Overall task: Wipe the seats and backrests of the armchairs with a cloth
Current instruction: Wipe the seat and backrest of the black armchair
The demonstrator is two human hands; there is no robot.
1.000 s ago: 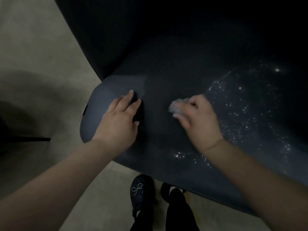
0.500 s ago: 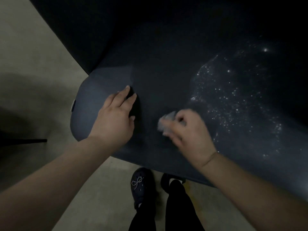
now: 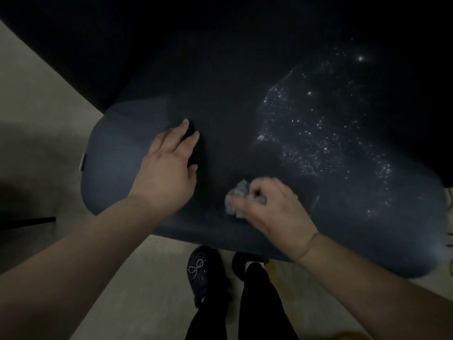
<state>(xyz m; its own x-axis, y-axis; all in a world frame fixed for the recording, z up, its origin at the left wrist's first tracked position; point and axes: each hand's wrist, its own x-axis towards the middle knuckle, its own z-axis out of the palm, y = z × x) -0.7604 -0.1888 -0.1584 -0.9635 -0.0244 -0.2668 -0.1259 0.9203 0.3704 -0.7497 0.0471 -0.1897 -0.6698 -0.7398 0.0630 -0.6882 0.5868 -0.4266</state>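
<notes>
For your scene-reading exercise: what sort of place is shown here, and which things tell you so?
Probably an indoor sitting area, though little shows: a dark padded armchair standing on a pale hard floor, with another thin dark furniture leg at the left edge.

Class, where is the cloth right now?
The cloth is bunched in the right hand, near the seat's front edge, right of the left hand.

The dark navy matt upholstered armchair seat (image 3: 245, 114) glistens with wet speckles, beside a crumpled grey nubby cloth (image 3: 236, 196)
</notes>
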